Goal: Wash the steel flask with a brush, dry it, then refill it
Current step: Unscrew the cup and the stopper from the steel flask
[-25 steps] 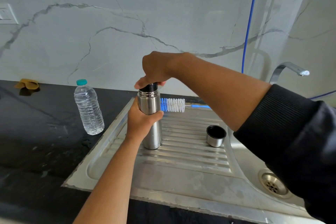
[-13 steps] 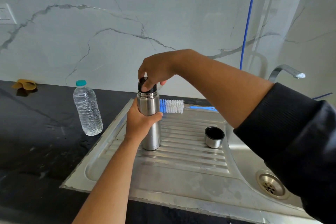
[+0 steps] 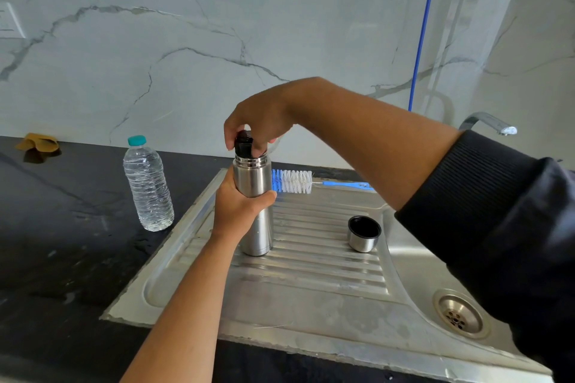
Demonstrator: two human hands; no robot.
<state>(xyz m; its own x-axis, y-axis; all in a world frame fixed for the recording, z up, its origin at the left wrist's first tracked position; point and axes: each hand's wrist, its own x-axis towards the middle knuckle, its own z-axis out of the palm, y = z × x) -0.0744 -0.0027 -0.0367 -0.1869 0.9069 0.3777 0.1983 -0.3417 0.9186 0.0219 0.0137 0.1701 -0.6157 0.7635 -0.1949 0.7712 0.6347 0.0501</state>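
Observation:
The steel flask [image 3: 256, 227] stands upright on the ribbed steel drainboard [image 3: 311, 283]. My left hand [image 3: 239, 205] grips its body around the middle. My right hand [image 3: 261, 121] comes down from above and pinches the black stopper [image 3: 243, 144], which sticks up out of the flask's neck. A bottle brush [image 3: 295, 181] with white and blue bristles and a blue handle lies behind the flask at the drainboard's back edge. The flask's steel cup lid [image 3: 363, 233] stands mouth up to the right.
A clear plastic water bottle [image 3: 147, 185] with a teal cap stands on the black counter [image 3: 62, 242] left of the drainboard. The sink drain [image 3: 457, 317] and tap [image 3: 488, 123] are at right. A yellow cloth [image 3: 39, 143] lies far left. A blue hose [image 3: 423, 28] hangs on the wall.
The black stopper has risen higher out of the flask's neck while my right hand turns it. My left hand keeps its hold on the flask, which stays in place.

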